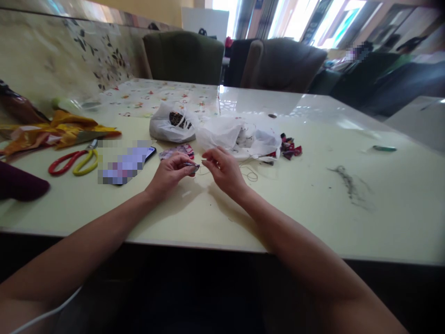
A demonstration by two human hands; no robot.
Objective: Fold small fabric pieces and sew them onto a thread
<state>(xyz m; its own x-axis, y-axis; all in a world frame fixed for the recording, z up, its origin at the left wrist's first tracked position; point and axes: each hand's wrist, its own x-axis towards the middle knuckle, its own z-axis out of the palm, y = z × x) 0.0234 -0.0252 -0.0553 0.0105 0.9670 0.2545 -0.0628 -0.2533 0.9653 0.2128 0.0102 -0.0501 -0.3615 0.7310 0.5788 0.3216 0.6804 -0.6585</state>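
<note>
My left hand [171, 172] is closed on a small folded scrap of dark patterned cloth [191, 164], held just above the table. Close to its right, my right hand [224, 169] pinches thumb and forefinger together; whatever is between them is too small to make out. A thin thread [251, 175] shows between and beside the hands and loops on the table to the right. Behind my left hand lie flat pieces of pink and grey patterned cloth [186, 149]. A white plastic bag [222, 134] lies open behind my right hand, with small red and dark cloth bundles [291, 147] beside it.
Scissors with red and yellow handles [67, 162] and a phone [127, 164] lie to the left, near yellow cloth [69, 130]. Another bag [170, 127] holds dark bits. Tangled thread [348, 183] and a green object [384, 148] lie right. Chairs [184, 55] stand beyond the table.
</note>
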